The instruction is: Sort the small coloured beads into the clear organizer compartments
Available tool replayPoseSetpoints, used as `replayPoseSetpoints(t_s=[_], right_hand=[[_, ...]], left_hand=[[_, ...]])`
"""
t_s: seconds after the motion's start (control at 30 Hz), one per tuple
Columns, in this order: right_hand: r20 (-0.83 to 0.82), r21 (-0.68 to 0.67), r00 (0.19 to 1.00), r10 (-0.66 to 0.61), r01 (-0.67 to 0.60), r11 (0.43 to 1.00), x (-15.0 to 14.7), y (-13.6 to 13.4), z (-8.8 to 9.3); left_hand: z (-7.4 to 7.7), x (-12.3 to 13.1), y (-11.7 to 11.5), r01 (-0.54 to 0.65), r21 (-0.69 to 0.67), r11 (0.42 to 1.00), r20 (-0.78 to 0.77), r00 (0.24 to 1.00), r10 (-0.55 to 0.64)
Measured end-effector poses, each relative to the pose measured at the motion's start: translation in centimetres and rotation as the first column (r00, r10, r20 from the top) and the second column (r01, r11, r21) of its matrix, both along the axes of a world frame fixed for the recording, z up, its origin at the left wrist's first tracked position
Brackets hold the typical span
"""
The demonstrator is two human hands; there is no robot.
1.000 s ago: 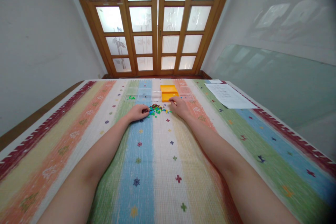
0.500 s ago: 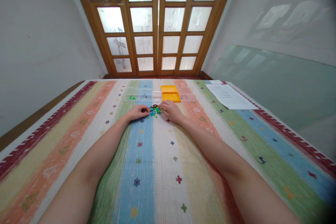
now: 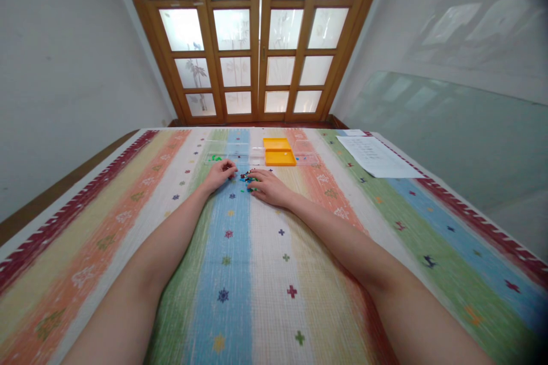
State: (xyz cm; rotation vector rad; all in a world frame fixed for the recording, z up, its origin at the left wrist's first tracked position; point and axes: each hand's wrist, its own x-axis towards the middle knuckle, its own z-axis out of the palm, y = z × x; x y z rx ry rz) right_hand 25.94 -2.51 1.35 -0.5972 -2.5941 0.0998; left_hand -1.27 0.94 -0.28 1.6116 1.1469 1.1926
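Note:
A small heap of tiny coloured pieces [image 3: 244, 177], green, blue and dark red, lies on the striped cloth; they are too small to name. My right hand [image 3: 269, 188] rests over the heap's right side, fingers spread and covering part of it. Just left of the heap, my left hand [image 3: 221, 174] has its fingers pinched together; whatever they may hold is too small to make out. Behind the left hand stands a clear plastic box [image 3: 231, 163] with several green pieces [image 3: 215, 158] in it. An orange open box [image 3: 280, 158] is behind the right hand.
Another clear box [image 3: 311, 161] with a few small blue pieces stands right of the orange one. Printed paper sheets [image 3: 377, 157] lie at the table's far right. The striped tablecloth [image 3: 265, 274] covers the table; wooden glazed doors [image 3: 261, 63] stand beyond it.
My left hand has moved away from the heap, back and slightly left toward the clear box. My right hand has slid nearer over the heap, its fingers spreading across the pieces.

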Motion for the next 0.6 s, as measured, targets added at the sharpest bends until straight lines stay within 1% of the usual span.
replayPoseSetpoints(t_s=[0.17, 0.4, 0.5, 0.57, 0.6], right_hand=[[-0.045, 0.002, 0.998, 0.052, -0.052, 0.999, -0.2, -0.1, 0.3], [-0.076, -0.020, 0.994, 0.072, -0.074, 0.997, -0.3, 0.4, -0.2], [-0.086, -0.029, 0.993, 0.083, -0.085, 0.996, -0.2, 0.4, -0.2], [-0.088, -0.040, 0.993, 0.080, -0.083, 0.996, -0.1, 0.5, -0.1], [-0.087, -0.044, 0.993, 0.074, -0.078, 0.996, 0.0, 0.5, -0.2]], left_hand=[[-0.2, -0.2, 0.3, -0.052, -0.048, 0.998, 0.093, 0.994, 0.056], [-0.4, -0.4, 0.8, -0.188, -0.063, 0.980, 0.154, 0.968, 0.196], [-0.7, -0.8, 1.2, -0.248, -0.024, 0.968, 0.162, 0.955, 0.249], [-0.8, -1.3, 1.6, -0.345, 0.043, 0.938, 0.162, 0.929, 0.334], [-0.9, -1.7, 1.8, -0.406, 0.080, 0.910, 0.169, 0.905, 0.390]])
